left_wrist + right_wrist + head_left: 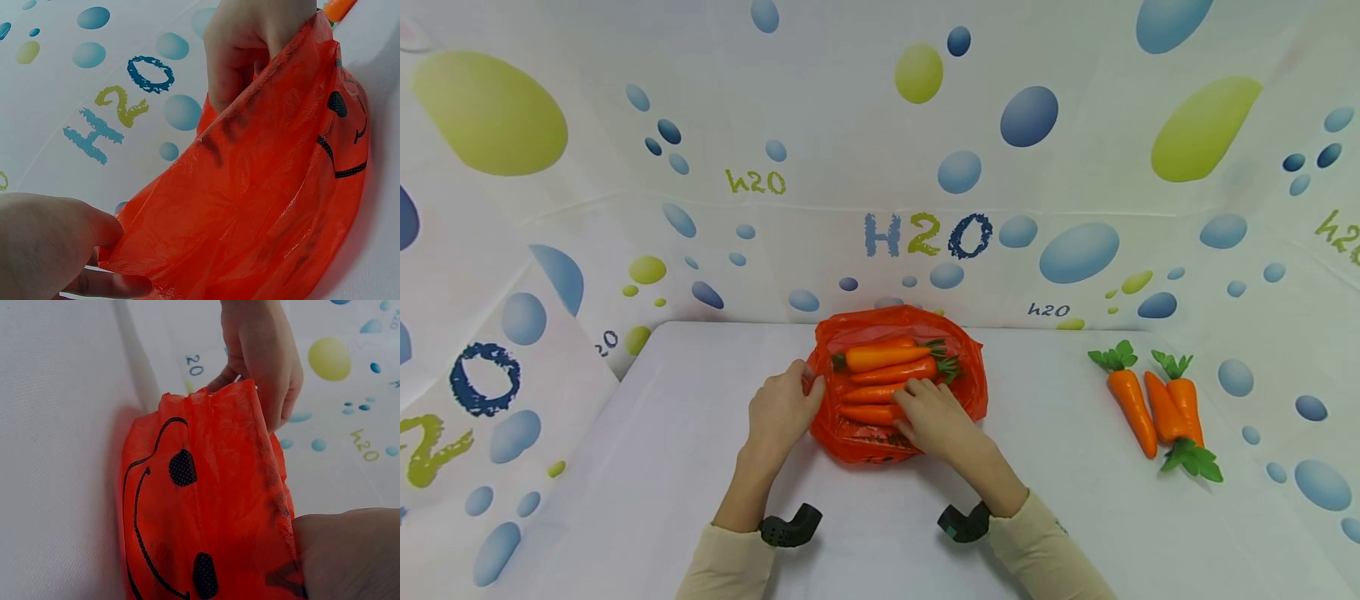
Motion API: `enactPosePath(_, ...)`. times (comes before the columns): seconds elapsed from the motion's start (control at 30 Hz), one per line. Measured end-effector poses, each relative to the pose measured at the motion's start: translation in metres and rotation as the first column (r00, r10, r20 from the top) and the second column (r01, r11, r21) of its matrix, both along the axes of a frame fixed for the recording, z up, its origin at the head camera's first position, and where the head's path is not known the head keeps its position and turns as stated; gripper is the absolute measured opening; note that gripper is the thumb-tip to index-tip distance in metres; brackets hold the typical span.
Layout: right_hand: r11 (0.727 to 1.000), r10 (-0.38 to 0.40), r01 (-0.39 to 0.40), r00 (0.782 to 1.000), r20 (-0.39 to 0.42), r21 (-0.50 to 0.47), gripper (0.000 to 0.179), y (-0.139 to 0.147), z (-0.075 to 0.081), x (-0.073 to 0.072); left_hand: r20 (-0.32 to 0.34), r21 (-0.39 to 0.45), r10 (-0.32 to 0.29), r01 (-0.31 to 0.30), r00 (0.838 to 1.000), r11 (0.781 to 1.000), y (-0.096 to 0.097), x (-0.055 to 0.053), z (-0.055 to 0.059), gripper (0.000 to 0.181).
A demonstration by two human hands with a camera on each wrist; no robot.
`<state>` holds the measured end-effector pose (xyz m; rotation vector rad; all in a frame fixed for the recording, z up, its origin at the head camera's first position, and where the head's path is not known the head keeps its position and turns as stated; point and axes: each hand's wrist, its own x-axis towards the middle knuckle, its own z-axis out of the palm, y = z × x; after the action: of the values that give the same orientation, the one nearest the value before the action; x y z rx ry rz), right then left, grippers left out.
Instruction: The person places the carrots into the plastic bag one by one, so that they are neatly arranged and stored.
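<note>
An orange-red plastic bag (973, 387) sits on the table with its mouth wide, and several orange carrots (883, 358) with green tops lie side by side in it. My left hand (781, 408) pinches the bag's left rim between thumb and fingers; the left wrist view shows this hand (56, 250) at the bag's edge. Inside the bag, my right hand (936, 417) has its thumb and fingers around the covered right end of the lowest carrot (865, 414). Both wrist views hide the right fingertips behind the bag wall (212, 487), which carries a black printed face.
Three more carrots (1131, 412) with leafy tops lie together at the right of the white table (662, 433). Behind the table hangs a white sheet (835, 100) printed with blue and green drops and H2O lettering. A dark wrist camera (792, 527) is on each wrist.
</note>
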<state>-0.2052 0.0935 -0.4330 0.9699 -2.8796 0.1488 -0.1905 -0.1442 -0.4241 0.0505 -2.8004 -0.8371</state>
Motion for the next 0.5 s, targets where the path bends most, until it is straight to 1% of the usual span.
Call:
enactPosePath(0.27, 1.0, -0.002, 0.002, 1.0, 0.02, 0.007, 0.029, -0.0011, 0.0017, 0.0007, -0.005, 0.004, -0.006, 0.006, 1.0, 1.0, -0.0002, 0.0007, 0.0002, 0.022)
enactPosePath(0.5, 1.0, 0.004, -0.004, 1.0, 0.027, -0.002, 0.03, -0.001, 0.0023, 0.0017, 0.004, 0.01, -0.012, 0.012, 1.0, 1.0, 0.0001, 0.0004, -0.0008, 0.022)
